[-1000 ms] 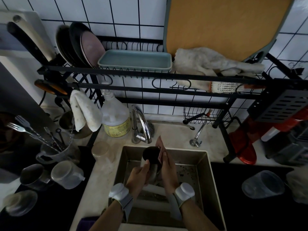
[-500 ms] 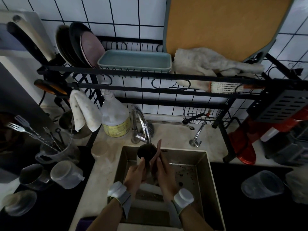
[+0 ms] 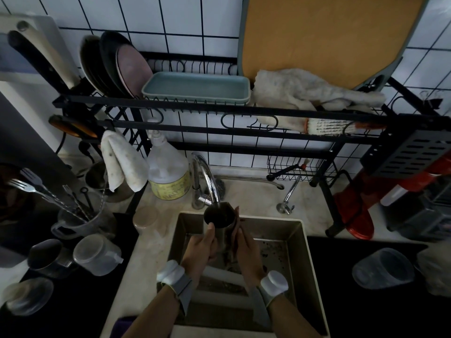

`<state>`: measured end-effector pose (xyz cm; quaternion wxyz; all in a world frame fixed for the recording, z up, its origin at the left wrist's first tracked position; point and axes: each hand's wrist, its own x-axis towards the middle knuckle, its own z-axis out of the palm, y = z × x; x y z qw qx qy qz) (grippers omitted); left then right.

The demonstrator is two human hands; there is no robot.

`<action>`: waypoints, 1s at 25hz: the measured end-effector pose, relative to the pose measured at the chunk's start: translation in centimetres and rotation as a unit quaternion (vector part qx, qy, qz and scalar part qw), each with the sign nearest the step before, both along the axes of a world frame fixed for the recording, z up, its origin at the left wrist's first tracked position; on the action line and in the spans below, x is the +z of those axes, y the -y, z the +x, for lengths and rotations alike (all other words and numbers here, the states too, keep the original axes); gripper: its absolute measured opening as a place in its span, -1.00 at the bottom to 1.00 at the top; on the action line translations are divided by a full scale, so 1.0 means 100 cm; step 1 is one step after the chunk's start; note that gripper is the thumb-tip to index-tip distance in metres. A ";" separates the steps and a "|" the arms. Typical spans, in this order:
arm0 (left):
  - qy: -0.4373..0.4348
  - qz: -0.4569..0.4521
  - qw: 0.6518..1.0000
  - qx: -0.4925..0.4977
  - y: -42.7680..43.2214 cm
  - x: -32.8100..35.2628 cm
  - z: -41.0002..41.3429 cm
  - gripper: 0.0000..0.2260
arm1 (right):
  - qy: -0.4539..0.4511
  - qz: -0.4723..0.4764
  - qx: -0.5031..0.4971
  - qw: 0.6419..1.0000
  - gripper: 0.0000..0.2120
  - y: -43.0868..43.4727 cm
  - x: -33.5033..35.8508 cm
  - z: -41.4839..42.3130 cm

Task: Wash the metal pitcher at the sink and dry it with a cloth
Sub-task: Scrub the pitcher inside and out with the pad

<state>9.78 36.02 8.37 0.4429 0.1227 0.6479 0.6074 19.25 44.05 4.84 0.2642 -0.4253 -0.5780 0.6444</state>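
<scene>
Head view: the metal pitcher [image 3: 219, 219] is held upright over the sink [image 3: 301, 242], its dark mouth directly under the spout of the chrome faucet [image 3: 207, 178]. Whether water runs is hard to make out in the dim light. The left hand [image 3: 201, 250] wraps the pitcher's lower wall, thumb lying up the near side toward the rim; its grip is closed around the body. The right hand [image 3: 245, 250] presses against the pitcher's right side with a brownish scrubbing piece [image 3: 235, 222] pinched between fingers and metal; what that piece is cannot be told. The pitcher's base and any handle are hidden behind the hands. Both wrists wear pale bands.

The sink floor is speckled with dark bits, and its near wall is cut off by the forearms. On the counter [image 3: 256, 198] to the left of the faucet stands a plastic jug [image 3: 168, 175] with a yellow label. A white cloth [image 3: 122, 163] hangs from the black dish rack [image 3: 219, 111] left of that jug, and another pale cloth [image 3: 307, 93] lies on the rack's top shelf beside a blue tray [image 3: 197, 87]. The left and right edges of the scene are too dark for detail.
</scene>
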 end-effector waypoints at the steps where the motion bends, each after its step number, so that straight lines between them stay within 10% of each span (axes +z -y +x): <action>1: -0.019 -0.016 1.000 -0.001 -0.001 -0.001 0.000 -0.50 | -0.010 0.006 0.003 1.000 -0.73 0.004 0.001 0.001; 10: -0.180 -0.066 0.981 -0.043 0.004 -0.017 0.007 -0.52 | -0.009 0.006 -0.003 1.000 -0.72 -0.020 0.017 -0.006; 19: -0.166 -0.076 0.983 0.002 0.001 -0.038 -0.002 -0.54 | -0.027 -0.042 0.020 0.999 -0.72 0.008 0.008 0.004; 25: -0.207 -0.091 0.973 -0.048 0.002 -0.036 -0.008 -0.46 | 0.003 0.123 0.091 0.988 -0.40 0.008 0.026 0.007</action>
